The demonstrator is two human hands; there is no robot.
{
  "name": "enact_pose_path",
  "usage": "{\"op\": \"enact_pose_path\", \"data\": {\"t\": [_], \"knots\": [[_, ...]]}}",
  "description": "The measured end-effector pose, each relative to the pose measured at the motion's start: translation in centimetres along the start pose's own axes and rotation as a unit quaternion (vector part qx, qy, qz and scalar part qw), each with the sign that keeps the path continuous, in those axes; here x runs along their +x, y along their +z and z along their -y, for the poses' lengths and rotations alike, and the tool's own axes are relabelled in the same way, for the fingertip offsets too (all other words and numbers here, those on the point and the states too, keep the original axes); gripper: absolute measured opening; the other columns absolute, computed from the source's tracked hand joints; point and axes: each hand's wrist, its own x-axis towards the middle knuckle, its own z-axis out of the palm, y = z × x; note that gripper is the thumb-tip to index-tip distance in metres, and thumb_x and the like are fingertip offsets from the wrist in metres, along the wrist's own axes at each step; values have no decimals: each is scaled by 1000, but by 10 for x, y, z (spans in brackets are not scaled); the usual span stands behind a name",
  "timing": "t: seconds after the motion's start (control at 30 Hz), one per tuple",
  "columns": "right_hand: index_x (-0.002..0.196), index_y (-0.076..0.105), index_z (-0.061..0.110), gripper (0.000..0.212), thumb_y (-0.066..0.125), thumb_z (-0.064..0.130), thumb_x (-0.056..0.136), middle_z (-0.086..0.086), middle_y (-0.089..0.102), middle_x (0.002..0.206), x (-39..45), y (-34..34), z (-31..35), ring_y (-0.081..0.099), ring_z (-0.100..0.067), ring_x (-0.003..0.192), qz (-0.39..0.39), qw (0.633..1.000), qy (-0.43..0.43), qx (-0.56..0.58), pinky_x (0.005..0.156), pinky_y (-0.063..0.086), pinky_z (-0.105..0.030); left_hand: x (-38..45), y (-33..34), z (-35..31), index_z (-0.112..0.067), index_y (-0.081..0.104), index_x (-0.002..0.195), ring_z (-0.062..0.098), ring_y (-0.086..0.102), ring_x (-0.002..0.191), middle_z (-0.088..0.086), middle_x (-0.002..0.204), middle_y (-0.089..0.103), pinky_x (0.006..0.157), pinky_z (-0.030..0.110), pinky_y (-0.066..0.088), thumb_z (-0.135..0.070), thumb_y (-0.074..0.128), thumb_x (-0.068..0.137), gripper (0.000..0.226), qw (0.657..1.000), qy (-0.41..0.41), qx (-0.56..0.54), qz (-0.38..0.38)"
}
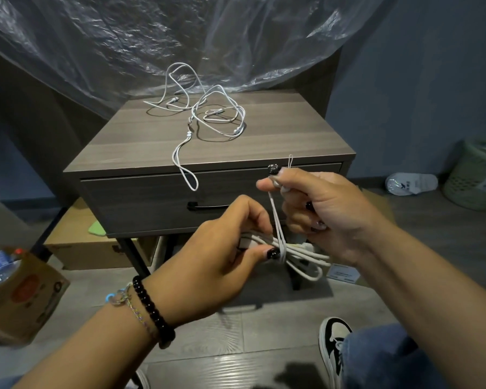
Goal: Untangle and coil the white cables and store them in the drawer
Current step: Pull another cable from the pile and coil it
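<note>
While the left hand [222, 248] is gripping the coiled cable [300, 255], the right hand [314, 203] is pinching its tail, wrapping; tucking probably comes next.

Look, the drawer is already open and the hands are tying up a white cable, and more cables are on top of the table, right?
Not quite. The head view shows the drawer shut. The rest holds: the left hand and right hand are wrapping a white cable, and more cables lie on the table.
</note>
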Motion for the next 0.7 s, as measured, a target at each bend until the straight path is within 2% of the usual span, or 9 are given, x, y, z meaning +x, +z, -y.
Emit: {"op": "enact_pose_path", "data": {"t": [0.07, 0.13, 0.2, 0.23, 0.37, 0.47, 0.53, 0.63, 0.7], "knots": [[71, 77, 12, 25, 60, 20, 88, 3, 27, 46, 1, -1, 1, 20, -7, 37, -4, 998, -20, -58, 42, 14, -22, -3, -4, -3, -34, 43, 95, 31, 53, 61, 2, 83, 59, 57, 46, 47, -31, 55, 87, 15, 1000, -2, -26, -4], [75, 77, 15, 24, 59, 20, 91, 2, 41, 44, 2, -2, 2, 30, -6, 40, -19, 988, -61, -140, 40, 25, -18, -5, -9, -6, -31, 44, 95, 31, 54, 64, 2, 86, 59, 56, 48, 49, -36, 55, 86, 16, 998, -5, -68, -14], [73, 78, 21, 22, 63, 22, 88, -5, 64, 57, 3, -3, 3, 45, -2, 47, -20, 972, -111, -208, 46, 38, -14, -6, -14, -7, -27, 44, 95, 21, 56, 65, -1, 88, 60, 54, 36, 52, -35, 57, 83, 19, 991, -23, -131, -28], [75, 79, 20, 19, 64, 23, 87, -5, 68, 62, 3, -4, 2, 50, -3, 51, -7, 966, -126, -228, 50, 42, -13, -6, -15, -7, -25, 44, 96, 16, 56, 64, -2, 87, 60, 55, 30, 51, -34, 58, 81, 22, 984, -35, -169, -33], [79, 75, 9, 17, 66, 21, 71, -5, 73, 69, 7, -2, -1, 67, -8, 63, 82, 972, -113, -187, 59, 53, -16, -6, -19, -12, -9, 41, 96, 9, 50, 50, 1, 72, 59, 51, 17, 45, -8, 63, 80, 28, 940, -80, -324, -71], [83, 73, 0, 25, 64, 19, 71, -19, 72, 79, 10, 3, -4, 71, -17, 69, 97, 983, -88, -125, 64, 58, -22, -5, -23, -16, -6, 42, 98, 8, 45, 44, 7, 66, 60, 46, 16, 42, 5, 63, 78, 31, 871, -126, -460, -115], [89, 71, -2, 27, 64, 18, 73, -22, 71, 82, 9, 7, -6, 72, -21, 70, 104, 985, -84, -113, 64, 58, -22, -4, -26, -17, -6, 44, 105, 7, 43, 43, 10, 68, 57, 44, 15, 39, 0, 56, 80, 29, 826, -140, -529, -131], [94, 68, -6, 19, 66, 0, 75, -15, 71, 77, 8, 10, -8, 71, -22, 67, 120, 982, -89, -115, 61, 57, -23, -4, -29, -22, -4, 51, 97, 3, 39, 46, 3, 68, 56, 50, 15, 34, -4, 58, 78, 20, 811, -163, -548, -128], [93, 67, -6, 11, 62, -7, 83, -17, 69, 75, 8, 9, -11, 69, -21, 63, 100, 980, -91, -144, 57, 56, -22, -6, -30, -26, -7, 61, 89, 3, 39, 50, 2, 70, 57, 50, 16, 35, -6, 63, 70, 19, 802, -181, -554, -131]]}}
